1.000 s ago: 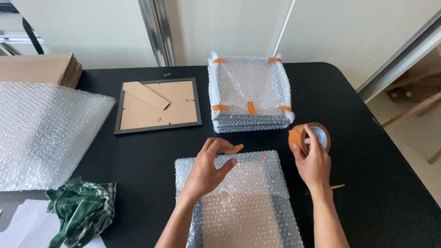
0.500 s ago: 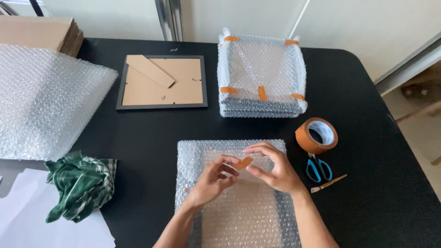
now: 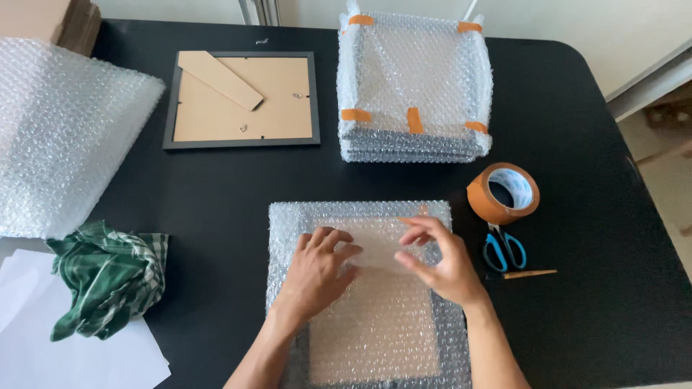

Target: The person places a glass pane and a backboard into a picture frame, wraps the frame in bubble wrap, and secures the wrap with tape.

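both hands rest on a bubble-wrapped frame (image 3: 367, 324) lying flat at the near middle of a black table (image 3: 591, 216), seen from a camera worn on the person's head. left hand (image 3: 317, 270) lies palm down on the upper part of the parcel, fingers spread and released, gripping nothing. right hand (image 3: 443, 259) sits just beside it to the right, fingers curled loosely with the tips pressed on the wrap near the top edge; whether it pinches anything between them cannot be told. a short orange tape strip (image 3: 414, 216) shows on the wrap just above the right fingertips.

beyond the parcel, at the far side of the table, stands a stack of wrapped frames (image 3: 414, 86) bound in bubble wrap and fixed with orange tape tabs. to its left lies an unwrapped picture frame (image 3: 241, 101), face down, its brown backing and stand showing. a roll of orange tape (image 3: 502, 193) sits just right of the parcel, with blue-handled scissors (image 3: 503, 248) near it and a thin wooden stick (image 3: 530, 274) beside those. a large roll of bubble wrap (image 3: 61, 137) fills the left edge, a crumpled green checked cloth (image 3: 108, 277) lies in front of it, and white paper sheets (image 3: 72, 353) sit at the near left corner.
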